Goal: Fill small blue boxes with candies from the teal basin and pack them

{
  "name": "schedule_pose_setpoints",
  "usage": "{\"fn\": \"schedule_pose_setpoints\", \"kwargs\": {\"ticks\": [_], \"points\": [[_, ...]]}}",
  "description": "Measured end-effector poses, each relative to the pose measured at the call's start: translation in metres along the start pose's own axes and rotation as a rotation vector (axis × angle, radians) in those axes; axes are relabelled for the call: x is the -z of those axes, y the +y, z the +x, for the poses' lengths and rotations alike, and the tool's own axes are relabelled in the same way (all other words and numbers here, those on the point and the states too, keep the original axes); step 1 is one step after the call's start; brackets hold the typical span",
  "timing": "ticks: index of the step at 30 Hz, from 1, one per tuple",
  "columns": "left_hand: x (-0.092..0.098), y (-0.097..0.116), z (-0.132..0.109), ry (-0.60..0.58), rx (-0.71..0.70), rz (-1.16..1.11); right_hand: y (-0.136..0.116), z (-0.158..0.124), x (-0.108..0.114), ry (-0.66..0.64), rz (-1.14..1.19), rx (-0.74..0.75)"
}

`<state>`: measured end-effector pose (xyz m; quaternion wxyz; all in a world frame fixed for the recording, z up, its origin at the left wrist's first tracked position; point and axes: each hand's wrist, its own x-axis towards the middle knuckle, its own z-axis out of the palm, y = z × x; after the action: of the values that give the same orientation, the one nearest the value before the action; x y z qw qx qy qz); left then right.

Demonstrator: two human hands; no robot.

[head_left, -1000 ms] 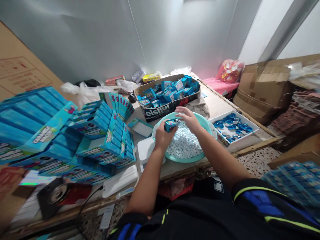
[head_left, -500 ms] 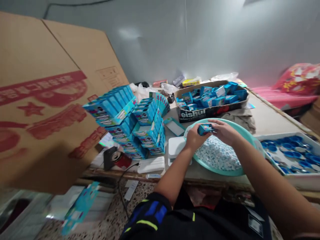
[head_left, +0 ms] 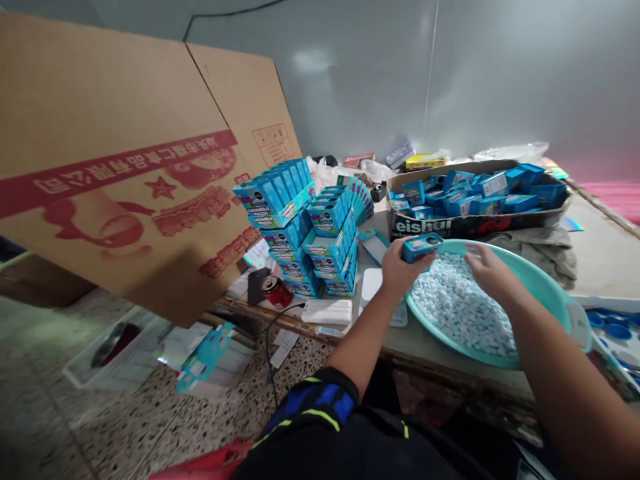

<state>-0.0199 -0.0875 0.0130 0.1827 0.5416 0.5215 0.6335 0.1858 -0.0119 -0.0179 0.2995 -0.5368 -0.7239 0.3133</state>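
Note:
My left hand (head_left: 399, 270) holds a small blue box (head_left: 421, 247) above the left rim of a turquoise basin (head_left: 543, 267). Small white and pale blue pieces (head_left: 463, 303) lie heaped in the basin. Over the basin's far part is my right hand (head_left: 487, 270), apart from the box, with its fingers spread and slightly blurred; nothing shows in it. Behind the basin a black-sided carton (head_left: 515, 225) holds several small blue boxes (head_left: 493, 189). Stacks of blue display boxes (head_left: 287, 233) stand to the left of my hands.
A large cardboard box (head_left: 120, 160) fills the left side. Near the table's front edge are a red can (head_left: 276, 292), a white power strip (head_left: 327, 311) and a white scale (head_left: 371, 285). A tray with blue lids (head_left: 617, 330) is at the right, and a grey cloth (head_left: 540, 257) lies behind the basin.
The view has turned left. My right hand has come off the small blue box and moved to the right, its fingers now apart. The box remains in my left hand.

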Motion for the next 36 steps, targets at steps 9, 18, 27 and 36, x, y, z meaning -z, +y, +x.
{"fn": "schedule_pose_setpoints", "kwargs": {"ticks": [9,18,27,36], "points": [[0.009,0.005,0.035,0.007,0.105,-0.081,-0.021,-0.042,0.002,-0.443,-0.602,0.113],[-0.066,-0.015,0.032,-0.322,0.111,0.054,0.003,-0.027,0.009,-0.211,-0.147,0.170],[-0.058,-0.021,0.033,-0.431,0.031,0.053,-0.026,-0.011,0.045,0.259,0.735,-0.135],[-0.057,-0.015,0.034,-0.573,0.016,0.037,-0.061,0.028,0.023,0.535,1.060,-0.040]]}}
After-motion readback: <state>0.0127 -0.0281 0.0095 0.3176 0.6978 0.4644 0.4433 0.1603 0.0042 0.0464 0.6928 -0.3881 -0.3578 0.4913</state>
